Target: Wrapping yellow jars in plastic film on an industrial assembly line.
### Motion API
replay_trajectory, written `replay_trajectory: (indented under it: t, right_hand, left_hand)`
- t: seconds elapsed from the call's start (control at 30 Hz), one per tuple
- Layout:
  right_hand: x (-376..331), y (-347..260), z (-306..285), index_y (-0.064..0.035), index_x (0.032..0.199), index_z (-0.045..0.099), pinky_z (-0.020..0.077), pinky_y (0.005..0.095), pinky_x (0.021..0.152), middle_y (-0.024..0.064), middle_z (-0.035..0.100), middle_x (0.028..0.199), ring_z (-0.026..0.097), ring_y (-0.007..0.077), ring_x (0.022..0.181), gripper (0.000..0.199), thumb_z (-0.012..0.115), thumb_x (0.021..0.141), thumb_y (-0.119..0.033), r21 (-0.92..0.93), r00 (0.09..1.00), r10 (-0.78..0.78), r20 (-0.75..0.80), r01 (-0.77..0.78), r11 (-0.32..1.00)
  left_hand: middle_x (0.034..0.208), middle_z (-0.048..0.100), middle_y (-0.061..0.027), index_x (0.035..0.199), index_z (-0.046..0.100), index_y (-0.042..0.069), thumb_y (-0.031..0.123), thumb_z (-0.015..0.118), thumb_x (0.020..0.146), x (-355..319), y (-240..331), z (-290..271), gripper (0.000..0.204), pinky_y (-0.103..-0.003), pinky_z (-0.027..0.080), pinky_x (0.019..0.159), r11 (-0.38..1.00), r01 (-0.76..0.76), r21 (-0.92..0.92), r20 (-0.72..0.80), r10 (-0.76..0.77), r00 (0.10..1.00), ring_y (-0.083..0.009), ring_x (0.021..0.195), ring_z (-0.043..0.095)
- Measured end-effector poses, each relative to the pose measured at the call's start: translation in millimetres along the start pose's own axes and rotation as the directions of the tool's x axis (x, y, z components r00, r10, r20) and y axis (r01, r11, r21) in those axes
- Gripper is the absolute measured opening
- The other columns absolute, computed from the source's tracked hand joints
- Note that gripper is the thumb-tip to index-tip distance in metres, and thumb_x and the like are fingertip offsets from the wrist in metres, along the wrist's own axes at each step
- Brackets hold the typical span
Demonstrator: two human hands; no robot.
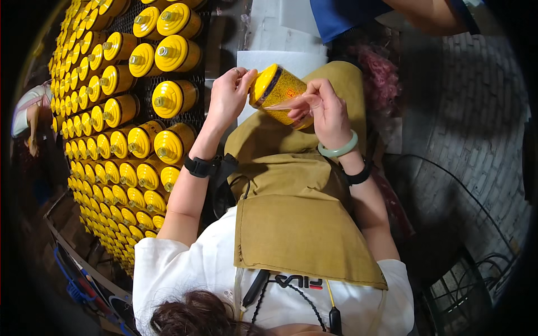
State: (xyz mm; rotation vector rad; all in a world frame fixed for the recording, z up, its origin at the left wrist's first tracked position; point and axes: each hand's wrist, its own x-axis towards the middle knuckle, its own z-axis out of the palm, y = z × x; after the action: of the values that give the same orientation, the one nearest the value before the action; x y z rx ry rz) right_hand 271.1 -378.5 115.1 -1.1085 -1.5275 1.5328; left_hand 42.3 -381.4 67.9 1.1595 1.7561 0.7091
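Hands, left (227, 98) and right (325, 109), both clamped on yellow jar (277, 89), jar rows (123, 129) just left.

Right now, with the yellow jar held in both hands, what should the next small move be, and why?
Probably press the loose clear strip flat against the yellow jar. The right hand pinches a strip at the jar's side while the left hand steadies the lid end, so it looks only partly stuck.
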Motion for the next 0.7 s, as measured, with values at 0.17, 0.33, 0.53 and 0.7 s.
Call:
replay_trajectory:
  t: [0.17, 0.33, 0.53, 0.7]
  right_hand:
    - [-19, -18, 11, -0.0048, 0.106, 0.063, 0.0572, 0.0287, 0.065, 0.0083, 0.069, 0.085, 0.072, 0.0167, 0.077, 0.028, 0.047, 0.090, 0.012, -0.133, 0.964, -0.174, 0.199, 0.203, 0.970]
    - [-35, 37, -6, -0.0055, 0.118, 0.066, 0.0566, 0.0415, 0.079, 0.0173, 0.070, 0.095, 0.068, 0.0365, 0.087, 0.033, 0.052, 0.089, 0.002, -0.735, 0.969, 0.037, 0.243, 0.159, 0.659]
    - [22, 2, -31, -0.0063, 0.151, 0.036, 0.0493, 0.0429, 0.104, 0.0228, 0.054, 0.139, 0.056, 0.0288, 0.127, 0.046, 0.041, 0.106, -0.011, 0.587, 0.970, 0.034, -0.242, 0.119, 0.800]
    - [15, -16, -60, -0.0059, 0.140, 0.048, 0.0535, 0.0412, 0.087, 0.0128, 0.067, 0.105, 0.066, 0.0238, 0.094, 0.039, 0.047, 0.106, -0.025, 0.843, 0.982, -0.057, 0.181, -0.125, 0.524]
  left_hand:
    - [0.088, 0.071, -0.0097, 0.103, 0.068, -0.007, 0.022, 0.060, 0.101, -7, 2, -1, 0.031, -0.027, 0.055, 0.070, 0.925, -0.020, -0.381, -0.174, -0.050, 0.983, -0.0092, 0.078, 0.064]
    - [0.096, 0.068, -0.0035, 0.107, 0.067, -0.004, 0.022, 0.054, 0.104, -11, 17, -30, 0.029, -0.023, 0.052, 0.081, 0.707, -0.017, -0.707, -0.022, 0.003, 1.000, -0.0068, 0.087, 0.063]
    - [0.098, 0.069, -0.0037, 0.109, 0.067, -0.005, 0.020, 0.055, 0.103, -25, 26, -44, 0.028, -0.021, 0.050, 0.080, 0.809, -0.062, -0.585, 0.003, 0.078, 0.997, -0.0057, 0.088, 0.062]
    - [0.096, 0.069, -0.0023, 0.109, 0.069, -0.004, 0.016, 0.058, 0.101, -32, 5, -59, 0.024, -0.021, 0.049, 0.078, 0.886, -0.149, -0.439, -0.223, 0.053, 0.973, -0.0057, 0.085, 0.062]
